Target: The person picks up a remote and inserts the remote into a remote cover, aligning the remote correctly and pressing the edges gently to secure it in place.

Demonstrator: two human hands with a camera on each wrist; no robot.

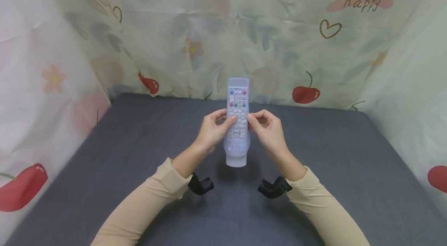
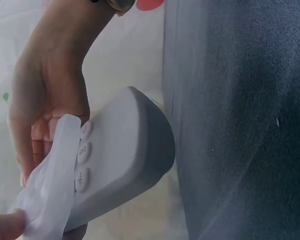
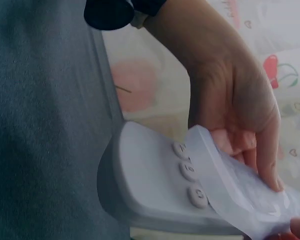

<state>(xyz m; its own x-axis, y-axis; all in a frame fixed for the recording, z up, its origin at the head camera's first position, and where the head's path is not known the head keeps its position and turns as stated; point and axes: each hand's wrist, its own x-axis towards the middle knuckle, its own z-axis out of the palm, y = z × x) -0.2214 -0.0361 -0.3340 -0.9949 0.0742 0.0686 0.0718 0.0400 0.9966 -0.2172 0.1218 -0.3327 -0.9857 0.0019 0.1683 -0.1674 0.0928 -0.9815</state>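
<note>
A white remote control (image 1: 236,161) stands nearly upright between the two hands, above the dark table. A translucent, soft cover (image 1: 237,84) sleeves most of it, with the coloured buttons showing through. The remote's lower end sticks out of the cover; in the right wrist view three buttons lie just past the cover's edge (image 3: 202,150). My left hand (image 1: 213,129) pinches the covered remote on its left side, thumb over the front. On the opposite side my right hand (image 1: 270,127) pinches the cover's edge between thumb and fingers.
The dark grey cloth-covered table (image 1: 174,207) spreads below the hands. Behind it hangs a printed curtain (image 1: 223,36) with cherries and lettering, and similar sheets close both sides. A black strap-like piece (image 1: 200,184) juts from the left wrist, another (image 1: 274,187) from the right.
</note>
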